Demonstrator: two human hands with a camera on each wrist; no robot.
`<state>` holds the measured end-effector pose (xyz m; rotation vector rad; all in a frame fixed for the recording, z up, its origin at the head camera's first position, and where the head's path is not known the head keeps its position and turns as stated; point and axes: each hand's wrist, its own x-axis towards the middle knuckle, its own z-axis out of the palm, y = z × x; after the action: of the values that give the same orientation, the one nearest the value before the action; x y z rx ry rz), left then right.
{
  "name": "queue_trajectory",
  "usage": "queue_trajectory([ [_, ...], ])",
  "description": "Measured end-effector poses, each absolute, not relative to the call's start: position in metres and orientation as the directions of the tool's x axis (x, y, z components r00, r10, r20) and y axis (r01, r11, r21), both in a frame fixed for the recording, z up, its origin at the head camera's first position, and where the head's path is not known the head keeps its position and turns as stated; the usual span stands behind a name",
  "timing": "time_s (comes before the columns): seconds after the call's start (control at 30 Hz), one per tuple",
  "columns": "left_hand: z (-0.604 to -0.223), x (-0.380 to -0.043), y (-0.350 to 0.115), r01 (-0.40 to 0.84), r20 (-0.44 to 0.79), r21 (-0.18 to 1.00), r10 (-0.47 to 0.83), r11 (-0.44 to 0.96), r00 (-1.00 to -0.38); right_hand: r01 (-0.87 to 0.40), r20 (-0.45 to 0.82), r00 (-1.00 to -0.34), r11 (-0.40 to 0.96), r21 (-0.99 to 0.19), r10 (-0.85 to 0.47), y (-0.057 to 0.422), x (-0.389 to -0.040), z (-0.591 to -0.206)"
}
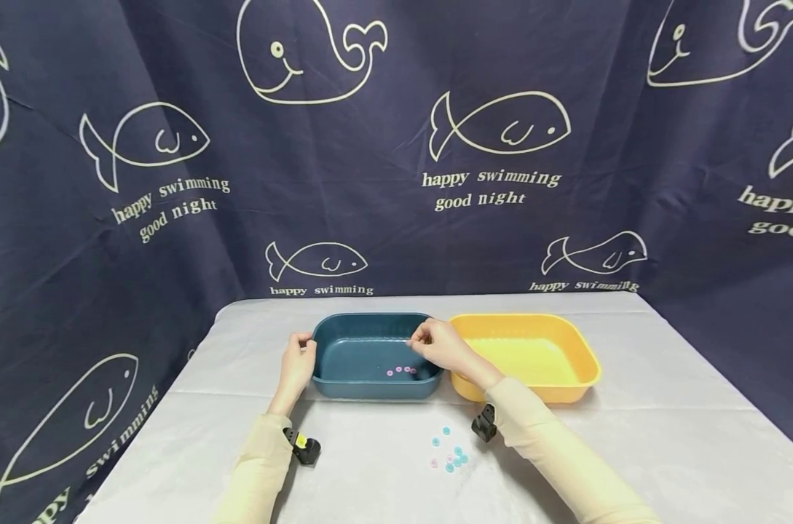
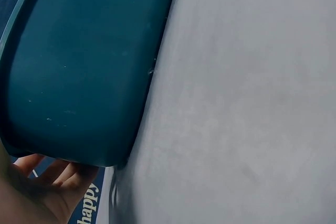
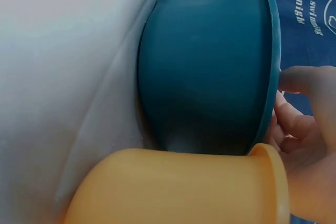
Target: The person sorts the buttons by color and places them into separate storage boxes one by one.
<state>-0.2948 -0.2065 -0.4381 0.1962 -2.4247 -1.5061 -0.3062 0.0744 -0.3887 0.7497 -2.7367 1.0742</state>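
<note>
A dark blue plastic basin (image 1: 375, 390) stands on the table with several small pink buttons (image 1: 399, 369) on its floor. At its left end, my left hand (image 1: 298, 362) holds the rim; in the left wrist view its fingers (image 2: 67, 174) lie against the outer wall, the thumb hidden. Over the basin's right end hovers my right hand (image 1: 440, 343), thumb and forefinger pinched together on what looks like a small button, mostly hidden by the fingertips. In the right wrist view this hand (image 3: 310, 114) shows beyond the rim of the blue basin (image 3: 210, 66).
A yellow basin (image 1: 589, 375) sits close to the blue one's right, under my right wrist. On the pale tablecloth (image 1: 370, 466) in front lie several light-blue buttons (image 1: 458, 451) and a few pink ones (image 1: 434, 463). A navy curtain (image 1: 396, 218) hangs behind the table.
</note>
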Motion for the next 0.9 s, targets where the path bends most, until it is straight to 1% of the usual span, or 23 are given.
queue_trajectory([
  [0.13,-0.44,-0.295,-0.209,0.038,0.176,0.89,-0.266,0.455,-0.948,-0.482,0.263,-0.87,0.608,-0.632,-0.417,0.076,-0.303,-0.388],
  [0.3,-0.442,-0.294,-0.21,0.022,0.161,0.888,-0.267,0.459,-0.95,-0.478,0.252,-0.868,0.588,-0.652,-0.427,0.079,-0.298,-0.388],
  [0.53,-0.44,-0.292,-0.21,0.007,0.137,0.893,-0.258,0.449,-0.956,-0.544,0.315,-0.834,0.577,-0.61,-0.454,0.086,-0.29,-0.39],
  [0.9,-0.435,-0.295,-0.207,0.003,0.124,0.894,-0.241,0.447,-0.963,-0.598,0.385,-0.8,0.554,-0.58,-0.461,0.094,-0.274,-0.388],
])
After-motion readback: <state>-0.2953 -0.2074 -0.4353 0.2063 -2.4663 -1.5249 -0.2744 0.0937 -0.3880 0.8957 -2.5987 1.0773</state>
